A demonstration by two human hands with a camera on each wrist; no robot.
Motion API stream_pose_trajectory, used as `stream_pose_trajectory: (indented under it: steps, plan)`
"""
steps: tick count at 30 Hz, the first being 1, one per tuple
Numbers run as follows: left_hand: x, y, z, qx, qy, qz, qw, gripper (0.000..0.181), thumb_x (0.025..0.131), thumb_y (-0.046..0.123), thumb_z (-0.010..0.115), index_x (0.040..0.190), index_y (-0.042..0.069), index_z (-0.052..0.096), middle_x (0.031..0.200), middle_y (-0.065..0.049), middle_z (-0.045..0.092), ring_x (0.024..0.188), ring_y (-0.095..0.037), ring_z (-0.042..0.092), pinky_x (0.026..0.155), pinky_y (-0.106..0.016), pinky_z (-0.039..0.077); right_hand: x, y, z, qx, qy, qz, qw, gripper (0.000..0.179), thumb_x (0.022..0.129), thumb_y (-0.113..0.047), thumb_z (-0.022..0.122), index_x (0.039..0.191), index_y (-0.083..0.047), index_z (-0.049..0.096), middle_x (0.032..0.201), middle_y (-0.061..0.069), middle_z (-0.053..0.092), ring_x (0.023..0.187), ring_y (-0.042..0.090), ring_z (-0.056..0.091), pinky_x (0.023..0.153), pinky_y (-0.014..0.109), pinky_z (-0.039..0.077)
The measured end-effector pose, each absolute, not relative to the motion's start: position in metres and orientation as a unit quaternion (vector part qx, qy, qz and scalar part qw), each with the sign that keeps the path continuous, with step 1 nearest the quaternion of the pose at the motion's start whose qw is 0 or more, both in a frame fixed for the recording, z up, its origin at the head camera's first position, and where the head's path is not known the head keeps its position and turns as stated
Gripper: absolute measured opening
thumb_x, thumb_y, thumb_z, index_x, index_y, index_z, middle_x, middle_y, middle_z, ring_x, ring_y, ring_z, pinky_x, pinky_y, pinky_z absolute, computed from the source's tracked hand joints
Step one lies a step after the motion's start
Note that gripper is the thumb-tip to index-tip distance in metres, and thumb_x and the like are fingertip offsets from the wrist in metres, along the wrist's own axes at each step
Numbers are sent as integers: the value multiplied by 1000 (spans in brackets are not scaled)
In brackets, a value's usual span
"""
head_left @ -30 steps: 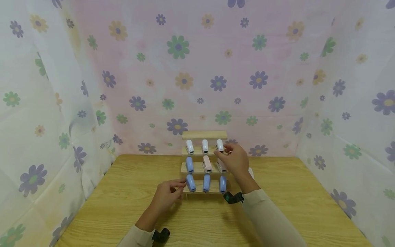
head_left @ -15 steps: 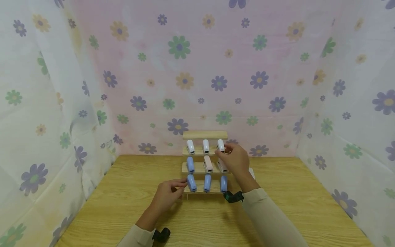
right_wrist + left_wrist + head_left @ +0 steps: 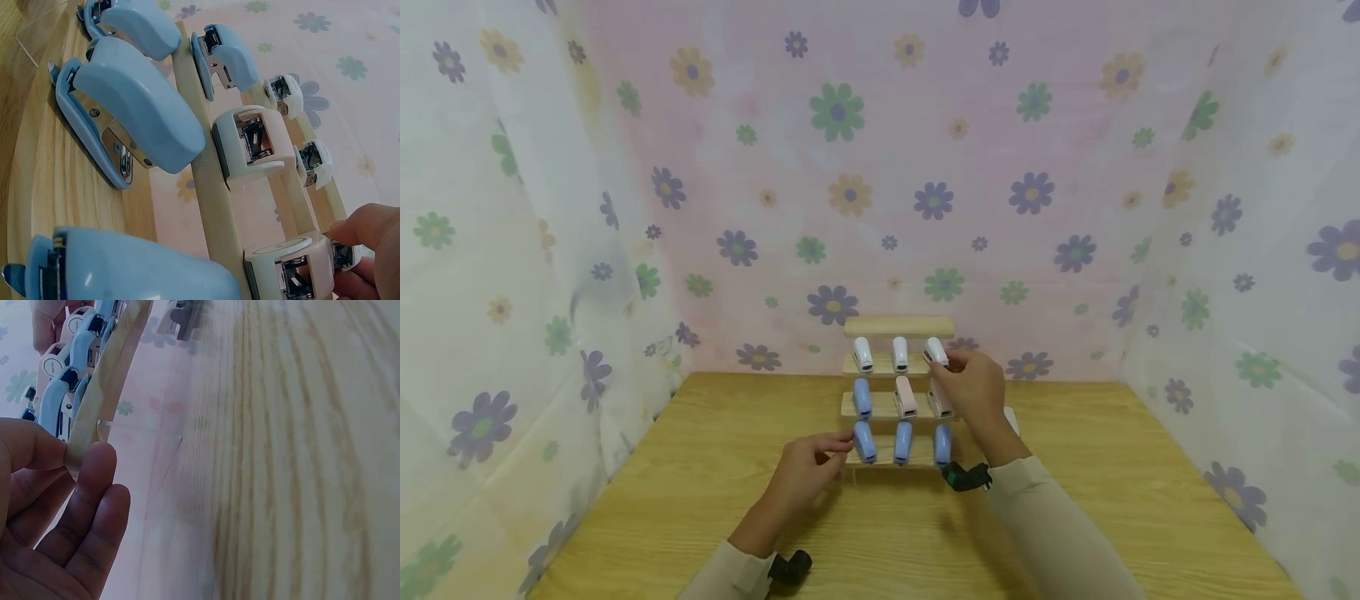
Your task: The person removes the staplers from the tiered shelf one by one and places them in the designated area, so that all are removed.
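Observation:
My right hand [image 3: 973,387] pinches a white mini stapler [image 3: 935,351] at the right end of the rack's third tier. In the head view this stapler slants, its lower end toward the fingers; the right wrist view shows only part of it behind a pink-and-white stapler [image 3: 287,269]. My left hand [image 3: 69,519] pinches the left end of the bottom shelf of the wooden tiered rack [image 3: 103,394], beside a blue stapler [image 3: 864,442]. Blue staplers fill that bottom shelf. The second tier carries one blue stapler [image 3: 862,398] and two pink-and-white ones.
Two more white staplers [image 3: 862,355] stand on the third tier, left of the held one. Above them is the rack's top board [image 3: 898,326]. A white object [image 3: 1011,420] lies partly hidden behind my right wrist. Flowered cloth [image 3: 880,167] encloses the wooden table [image 3: 1075,500].
The white stapler in my right hand has turned from nearly straight to slanted, its lower end swinging right. My left hand stays at the rack's end.

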State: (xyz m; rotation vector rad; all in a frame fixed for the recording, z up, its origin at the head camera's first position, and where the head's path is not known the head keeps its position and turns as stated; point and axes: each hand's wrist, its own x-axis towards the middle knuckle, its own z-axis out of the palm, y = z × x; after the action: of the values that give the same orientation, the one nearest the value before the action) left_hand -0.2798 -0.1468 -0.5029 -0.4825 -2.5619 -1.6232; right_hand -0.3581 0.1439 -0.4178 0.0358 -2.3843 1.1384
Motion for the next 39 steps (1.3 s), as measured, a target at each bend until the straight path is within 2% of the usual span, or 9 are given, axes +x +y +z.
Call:
stream_pose_trajectory:
  steps: [4, 12, 20, 29, 39]
  plan:
    - [-282, -147, -501, -171, -833, -524, 41, 23, 100, 11, 66, 117, -1, 77, 139, -9, 68, 74, -23, 75, 62, -25, 59, -358, 143, -418, 16, -868, 421, 262, 32, 89, -34, 79, 115, -14, 81, 94, 4, 79, 84, 23, 72, 68, 41, 59]
    - [-281, -149, -501, -161, -838, -519, 36, 22, 100, 11, 66, 117, 3, 78, 138, -5, 68, 71, -19, 73, 61, -26, 59, -349, 145, -418, 27, -858, 436, 271, 29, 89, -31, 80, 112, -14, 82, 91, 3, 77, 82, 23, 64, 66, 34, 48]
    - [-280, -149, -499, -164, -833, -527, 34, 23, 101, 11, 66, 119, 1, 77, 139, -6, 68, 73, -22, 74, 63, -33, 62, -342, 150, -418, 36, -842, 463, 275, 28, 90, -31, 80, 113, -15, 81, 94, 3, 76, 82, 21, 64, 60, 30, 51]
    - [-279, -148, -505, -165, -832, -528, 36, 22, 100, 11, 66, 117, 2, 78, 138, -7, 68, 71, -27, 74, 60, -28, 60, -333, 159, -423, 10, -848, 467, 251, 34, 92, -36, 78, 118, -14, 79, 101, 5, 74, 82, 22, 66, 53, 29, 51]
    - [-280, -148, -503, -156, -834, -528, 36, 23, 101, 12, 66, 119, 3, 77, 138, -3, 68, 74, -23, 74, 61, -28, 60, -319, 171, -422, 29, -833, 475, 281, 34, 92, -31, 79, 119, -9, 79, 100, 10, 77, 87, 25, 74, 60, 22, 56]
